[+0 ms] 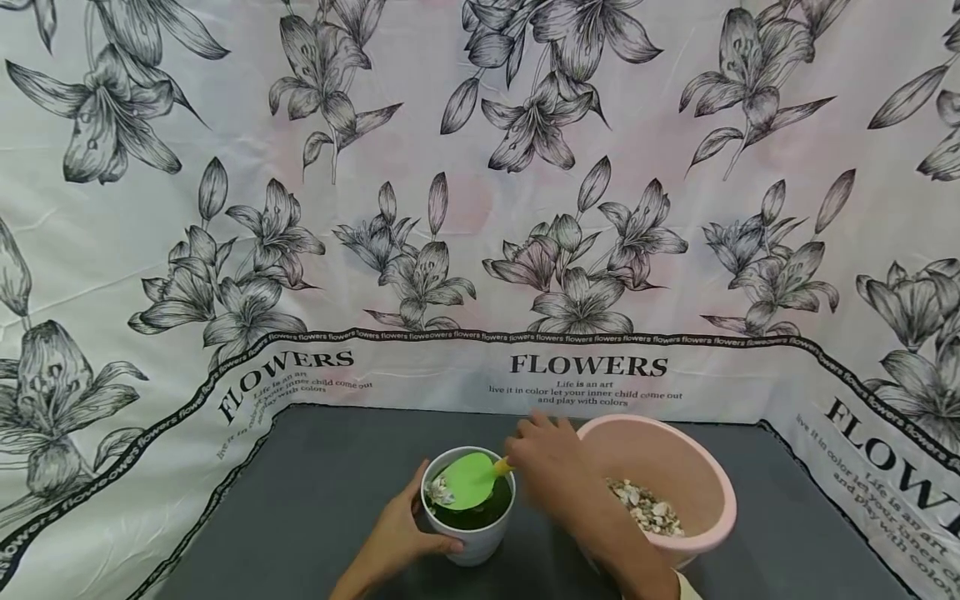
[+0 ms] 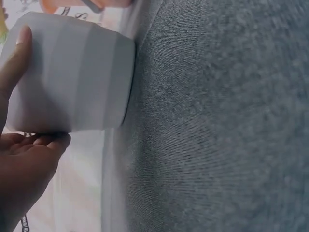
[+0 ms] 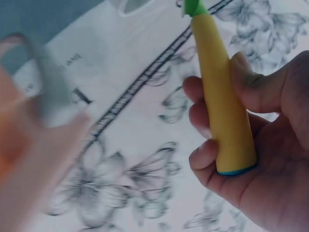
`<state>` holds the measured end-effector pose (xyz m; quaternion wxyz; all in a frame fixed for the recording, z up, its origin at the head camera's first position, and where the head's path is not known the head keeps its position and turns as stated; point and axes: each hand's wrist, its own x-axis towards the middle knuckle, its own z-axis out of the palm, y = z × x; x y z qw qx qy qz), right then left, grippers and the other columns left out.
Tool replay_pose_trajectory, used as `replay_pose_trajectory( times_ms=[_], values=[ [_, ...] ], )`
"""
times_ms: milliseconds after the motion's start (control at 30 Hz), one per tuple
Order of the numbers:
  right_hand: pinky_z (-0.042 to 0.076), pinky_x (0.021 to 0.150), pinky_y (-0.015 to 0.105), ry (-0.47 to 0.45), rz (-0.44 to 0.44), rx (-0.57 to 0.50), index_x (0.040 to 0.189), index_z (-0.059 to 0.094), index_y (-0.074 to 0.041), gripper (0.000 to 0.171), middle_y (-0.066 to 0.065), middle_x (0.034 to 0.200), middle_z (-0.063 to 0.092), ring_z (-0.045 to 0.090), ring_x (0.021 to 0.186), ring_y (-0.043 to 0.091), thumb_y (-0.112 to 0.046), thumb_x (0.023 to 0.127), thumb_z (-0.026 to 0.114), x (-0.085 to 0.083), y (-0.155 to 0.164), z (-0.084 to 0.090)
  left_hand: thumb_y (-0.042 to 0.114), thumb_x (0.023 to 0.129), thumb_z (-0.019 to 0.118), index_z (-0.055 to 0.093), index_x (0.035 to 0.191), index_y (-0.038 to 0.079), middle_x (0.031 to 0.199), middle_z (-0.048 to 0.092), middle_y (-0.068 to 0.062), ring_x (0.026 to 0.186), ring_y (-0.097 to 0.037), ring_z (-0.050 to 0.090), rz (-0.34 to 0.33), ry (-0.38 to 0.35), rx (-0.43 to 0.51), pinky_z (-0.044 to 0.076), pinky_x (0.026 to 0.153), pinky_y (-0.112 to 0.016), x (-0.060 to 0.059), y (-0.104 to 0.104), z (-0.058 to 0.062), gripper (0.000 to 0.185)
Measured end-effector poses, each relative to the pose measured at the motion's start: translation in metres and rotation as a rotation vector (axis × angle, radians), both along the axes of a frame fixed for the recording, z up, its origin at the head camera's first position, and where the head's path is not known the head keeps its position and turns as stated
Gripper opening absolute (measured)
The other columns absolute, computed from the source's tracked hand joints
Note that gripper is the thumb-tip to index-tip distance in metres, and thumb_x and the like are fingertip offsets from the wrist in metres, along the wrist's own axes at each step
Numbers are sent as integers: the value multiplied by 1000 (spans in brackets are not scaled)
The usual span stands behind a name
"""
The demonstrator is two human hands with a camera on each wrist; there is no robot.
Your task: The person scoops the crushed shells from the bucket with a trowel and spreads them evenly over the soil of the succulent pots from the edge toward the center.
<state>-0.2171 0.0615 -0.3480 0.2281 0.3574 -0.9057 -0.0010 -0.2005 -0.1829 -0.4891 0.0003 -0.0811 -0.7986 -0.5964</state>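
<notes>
A white pot point(image 1: 480, 543) stands on the grey tabletop, and my left hand point(image 1: 401, 529) grips its side. The left wrist view has the thumb along one side of the pot point(image 2: 77, 72) and the other fingers curled against the opposite side. My right hand point(image 1: 558, 471) holds a small shovel by its yellow handle point(image 3: 224, 96), fingers and thumb wrapped round it. The shovel's green blade point(image 1: 471, 482) tilts over the pot's mouth and hides part of the inside. Pale pebbles point(image 1: 439, 492) show at the blade's left edge, within the pot's rim. Dark green shows inside the pot below the blade.
A pink tub point(image 1: 720, 500) stands right of the pot, partly behind my right forearm. Light pebbles point(image 1: 651, 510) lie in its bottom. Behind and beside the grey tabletop point(image 1: 300, 500) hangs a white cloth point(image 1: 435, 375) printed with flowers.
</notes>
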Motion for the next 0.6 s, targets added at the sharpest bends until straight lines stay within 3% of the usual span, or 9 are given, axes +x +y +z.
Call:
replay_pose_trajectory(
  times_ms=[67, 133, 333, 500, 600],
  values=[
    [49, 72, 40, 61, 0, 53, 85, 77, -16, 17, 2, 84, 67, 57, 87, 21, -16, 74, 91, 4, -8, 4, 23, 70, 100, 11, 166, -3, 171, 27, -25, 154, -41, 39, 15, 1, 0, 43, 120, -47, 0, 1, 1, 134],
    [51, 74, 41, 128, 10, 88, 81, 76, -16, 15, 3, 83, 67, 59, 88, 21, -19, 75, 90, 8, -15, 6, 27, 68, 101, 15, 166, -2, 168, 34, -26, 150, -42, 45, 37, 26, -49, 47, 117, -49, 1, 1, 3, 134],
    [53, 79, 42, 225, 27, 116, 76, 74, -17, 13, 4, 83, 67, 59, 88, 22, -16, 79, 87, 13, -24, 5, 40, 64, 99, 22, 166, 2, 161, 42, -24, 141, -37, 52, 9, 74, -142, 53, 109, -41, 6, 1, 4, 134],
    [53, 82, 43, 264, 43, 96, 77, 73, -16, 12, 4, 85, 67, 59, 90, 22, -13, 81, 85, 16, -23, 3, 32, 71, 96, 11, 167, -1, 149, 39, -30, 136, -44, 53, -56, 42, -122, 57, 106, -43, 11, -2, 6, 133],
    [52, 82, 42, 296, 49, 72, 77, 72, -15, 13, 3, 84, 66, 58, 89, 21, -11, 81, 84, 16, -23, 2, 24, 73, 96, 17, 167, 1, 141, 40, -27, 132, -43, 54, -64, 42, -116, 57, 105, -45, 14, -4, 9, 124]
  ],
)
